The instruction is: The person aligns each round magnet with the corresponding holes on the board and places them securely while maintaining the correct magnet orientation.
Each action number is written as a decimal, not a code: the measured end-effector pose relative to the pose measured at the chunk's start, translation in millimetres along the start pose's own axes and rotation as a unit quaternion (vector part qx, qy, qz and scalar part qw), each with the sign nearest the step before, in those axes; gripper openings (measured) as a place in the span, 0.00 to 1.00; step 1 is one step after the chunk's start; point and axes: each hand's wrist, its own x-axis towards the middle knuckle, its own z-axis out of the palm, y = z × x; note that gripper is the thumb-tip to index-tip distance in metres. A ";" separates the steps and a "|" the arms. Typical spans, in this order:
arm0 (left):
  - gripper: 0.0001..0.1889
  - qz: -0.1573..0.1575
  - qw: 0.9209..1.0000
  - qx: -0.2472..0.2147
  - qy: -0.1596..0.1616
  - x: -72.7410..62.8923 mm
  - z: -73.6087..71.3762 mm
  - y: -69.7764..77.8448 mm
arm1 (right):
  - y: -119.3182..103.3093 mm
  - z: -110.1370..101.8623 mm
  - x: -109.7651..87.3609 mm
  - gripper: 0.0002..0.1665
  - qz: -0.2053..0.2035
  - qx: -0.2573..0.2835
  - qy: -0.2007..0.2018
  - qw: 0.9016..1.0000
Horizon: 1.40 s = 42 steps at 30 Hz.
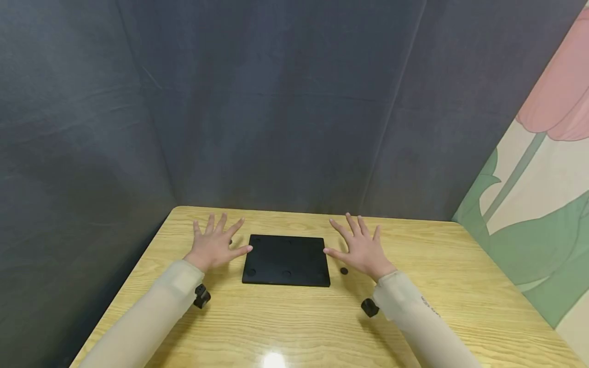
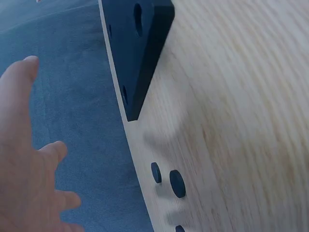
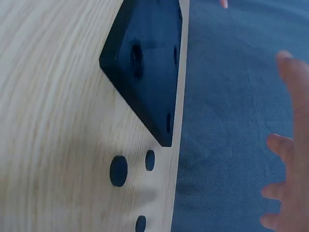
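A flat black rectangular board point(image 1: 286, 258) with several round recesses along its long sides lies in the middle of the wooden table. My left hand point(image 1: 214, 247) hovers at its left edge, fingers spread and holding nothing. On the other side, my right hand point(image 1: 362, 250) is held above the table with its fingers splayed, its thumb near the board's right edge. Small black discs lie beside the board: one disc point(image 2: 177, 183) with two others in the left wrist view, and another disc point(image 3: 119, 170) with two more in the right wrist view. The hands partly cover them in the head view.
Dark cloth point(image 1: 285, 112) hangs behind and to the left of the wooden table point(image 1: 294, 317). A wall with a painted pink tulip point(image 1: 557, 102) borders its right side. Small black devices, one at the left wrist point(image 1: 201, 296), one at the right point(image 1: 369, 307), hang under the sleeves.
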 end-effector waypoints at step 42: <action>0.19 -0.039 0.889 -0.450 -0.071 -1.0 35.8 10.1 | -16.2 48.3 -2.5 0.15 0.115 0.337 -0.035 0.934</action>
